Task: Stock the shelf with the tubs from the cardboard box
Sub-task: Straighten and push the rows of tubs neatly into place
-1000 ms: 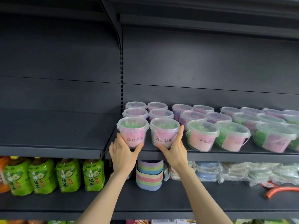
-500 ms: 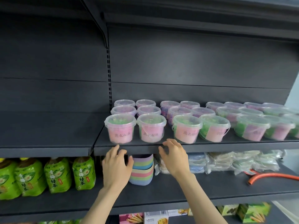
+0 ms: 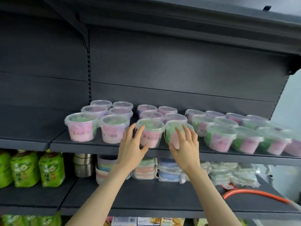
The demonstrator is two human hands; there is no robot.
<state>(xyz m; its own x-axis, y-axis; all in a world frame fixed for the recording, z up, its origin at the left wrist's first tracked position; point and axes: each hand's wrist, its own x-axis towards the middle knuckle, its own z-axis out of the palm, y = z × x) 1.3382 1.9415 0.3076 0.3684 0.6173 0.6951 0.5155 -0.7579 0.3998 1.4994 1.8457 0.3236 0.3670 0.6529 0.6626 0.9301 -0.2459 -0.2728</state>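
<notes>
The pink tub (image 3: 151, 138) and the green tub (image 3: 170, 130) stand side by side at the shelf (image 3: 97, 148) front. The left hand (image 3: 132, 149) is right before the pink one, the right hand (image 3: 185, 147) before the green. Both hands are spread, gripping nothing.

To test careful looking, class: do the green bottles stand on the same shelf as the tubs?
No: the green bottles stand one shelf below the tubs, at the left.

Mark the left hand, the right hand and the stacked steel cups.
left hand (image 3: 132, 148): head view, back of hand.
right hand (image 3: 187, 149): head view, back of hand.
stacked steel cups (image 3: 83, 165): head view, middle cup's side.
</notes>
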